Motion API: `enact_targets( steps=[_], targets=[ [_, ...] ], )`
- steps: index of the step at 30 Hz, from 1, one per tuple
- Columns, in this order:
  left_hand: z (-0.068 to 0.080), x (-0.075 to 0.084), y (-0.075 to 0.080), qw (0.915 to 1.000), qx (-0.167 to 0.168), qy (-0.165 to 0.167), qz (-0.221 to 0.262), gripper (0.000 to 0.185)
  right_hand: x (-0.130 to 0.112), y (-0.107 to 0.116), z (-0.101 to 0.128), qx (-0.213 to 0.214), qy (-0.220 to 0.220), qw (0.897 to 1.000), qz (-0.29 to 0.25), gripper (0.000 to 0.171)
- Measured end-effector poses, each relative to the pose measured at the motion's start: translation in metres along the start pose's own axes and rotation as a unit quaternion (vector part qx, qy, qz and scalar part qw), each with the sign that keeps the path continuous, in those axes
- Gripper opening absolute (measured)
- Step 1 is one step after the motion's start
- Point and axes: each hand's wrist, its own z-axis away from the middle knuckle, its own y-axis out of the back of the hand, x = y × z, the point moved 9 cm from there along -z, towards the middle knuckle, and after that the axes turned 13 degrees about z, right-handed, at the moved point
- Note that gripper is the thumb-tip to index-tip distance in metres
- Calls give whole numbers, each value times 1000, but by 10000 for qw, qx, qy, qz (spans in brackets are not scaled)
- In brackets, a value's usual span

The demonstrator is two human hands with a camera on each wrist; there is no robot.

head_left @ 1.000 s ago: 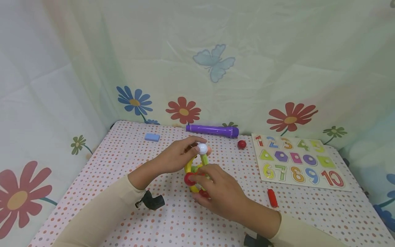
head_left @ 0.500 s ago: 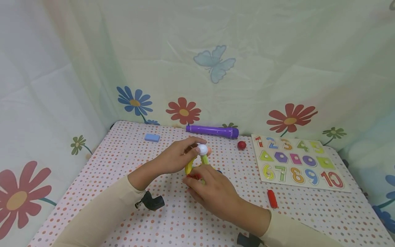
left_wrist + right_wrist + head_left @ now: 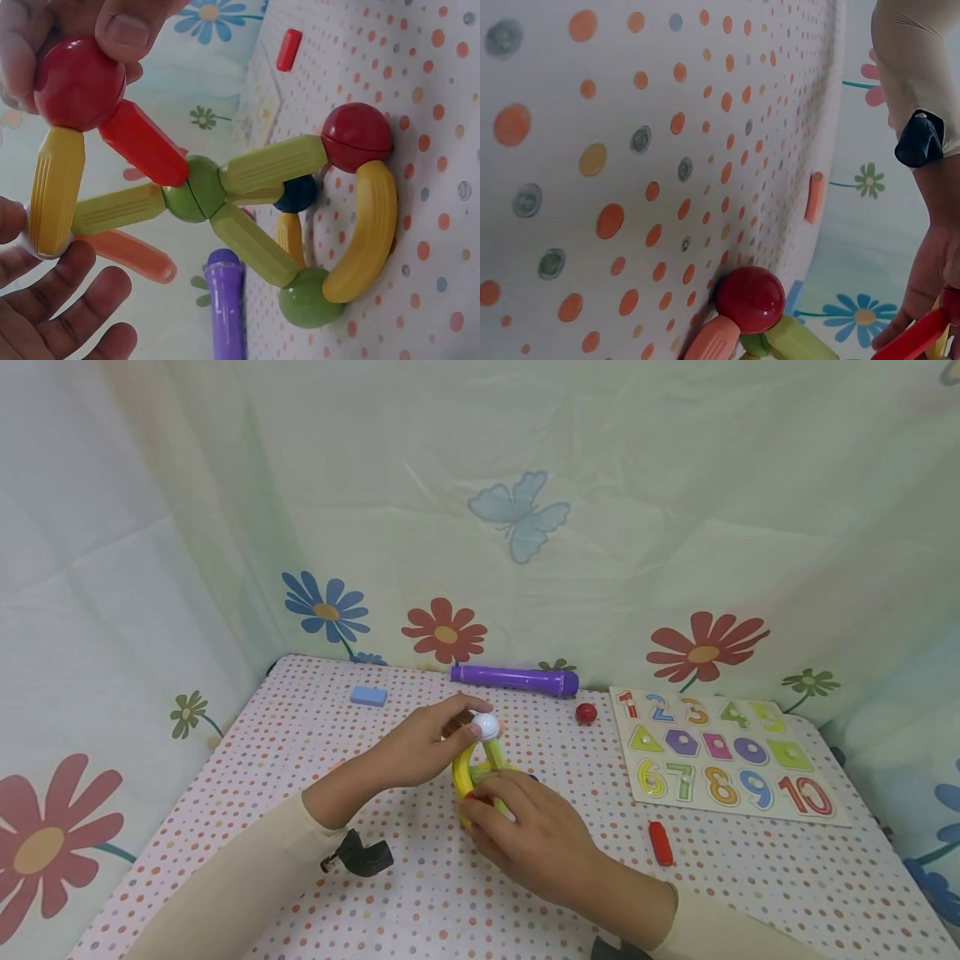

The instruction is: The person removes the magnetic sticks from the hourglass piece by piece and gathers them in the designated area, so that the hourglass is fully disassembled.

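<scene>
A magnetic rod-and-ball toy [image 3: 480,764] is gripped at its white ball by the left hand [image 3: 423,745]. Its red ball [image 3: 79,82] is pinched by the right hand [image 3: 528,835] above the dotted bench [image 3: 315,735].

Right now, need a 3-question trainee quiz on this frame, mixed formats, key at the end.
1. True or false: the left hand holds the top of the rod-and-ball toy at its white ball.
2. Which lies nearest the number puzzle board? A) blue block B) loose red rod C) purple tube
3. Fill in: the small red ball rests on the table just right of the purple ____.

Key: 1 true; 2 B; 3 tube.
</scene>
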Motion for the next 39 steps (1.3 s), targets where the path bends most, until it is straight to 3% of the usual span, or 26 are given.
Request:
enact_targets(
  steps=[7, 13, 29, 34, 39],
  targets=[
    [5, -2, 2, 9999, 77, 91, -10, 35, 7, 7, 10, -5, -31, 10000, 68, 43],
    [10, -2, 3, 9999, 62, 133, 0, 35, 17, 16, 21, 352, -111, 9993, -87, 26],
    [31, 4, 2, 10000, 2, -27, -7, 32, 55, 27, 43, 586, -865, 9942, 261, 29],
    [35, 4, 1, 10000, 16, -26, -61, 28, 67, 24, 46, 289, -1038, 9937, 321, 30],
    [40, 8, 2, 9989, 156, -338, -297, 30, 75, 20, 49, 19, -1178, 9925, 332, 32]
  ],
)
